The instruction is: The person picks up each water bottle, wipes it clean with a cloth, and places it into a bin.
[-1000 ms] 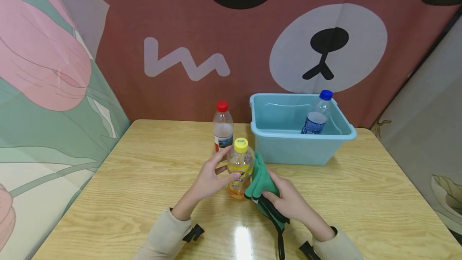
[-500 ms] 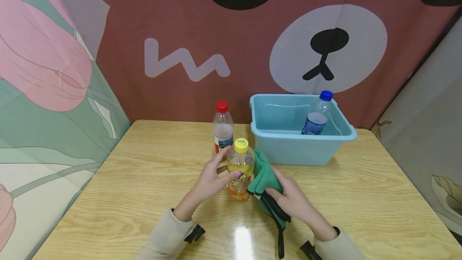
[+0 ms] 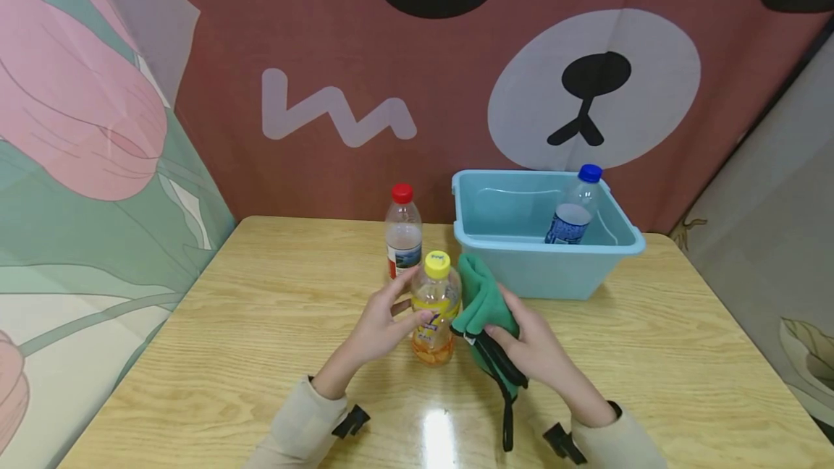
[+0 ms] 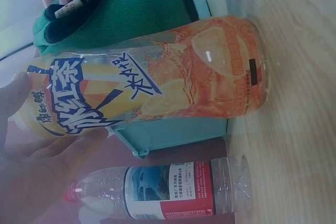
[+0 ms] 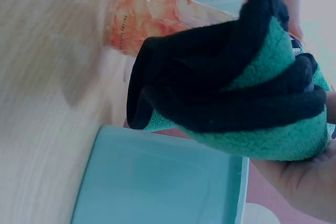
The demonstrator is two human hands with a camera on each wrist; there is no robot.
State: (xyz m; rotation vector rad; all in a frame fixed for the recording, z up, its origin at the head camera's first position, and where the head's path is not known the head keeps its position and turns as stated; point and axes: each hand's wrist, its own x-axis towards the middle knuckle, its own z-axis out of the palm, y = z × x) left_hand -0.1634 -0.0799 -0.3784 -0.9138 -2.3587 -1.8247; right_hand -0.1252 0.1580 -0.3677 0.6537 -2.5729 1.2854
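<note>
Where hands [image 3: 384, 320] work, red-capped bottle [image 3: 402, 230] behind.

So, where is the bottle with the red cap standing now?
In the head view, the red-capped bottle stands upright on the table, near its far edge, just left of the blue tub and behind the yellow-capped bottle held by the left hand.

bottle cap [image 4: 68, 195] blurred, tub [image 5: 157, 182] cropped

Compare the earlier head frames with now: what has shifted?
The right hand, gripping the green cloth, slid it up the side of the yellow-capped bottle. The left hand holds that bottle as before; the red-capped bottle and blue tub stayed put.
</note>
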